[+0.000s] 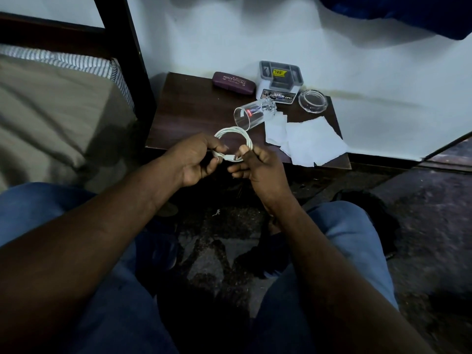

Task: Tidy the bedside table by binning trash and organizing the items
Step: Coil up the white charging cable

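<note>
A white cable [236,132] is coiled into a loop just in front of the dark wooden bedside table [189,116]. My left hand [196,159] grips the coil at its lower left, and my right hand [258,166] pinches the cable's ends at the lower right. On the table a clear drinking glass [251,114] lies on its side. White tissue papers [306,140] are spread over the table's front right corner. A maroon spectacle case [233,82] lies at the back.
A grey and white plastic box [279,80] stands at the table's back beside a round clear glass dish [313,102]. A bed with a dark frame post [127,60] is to the left. My knees in blue jeans frame the dark floor [217,251].
</note>
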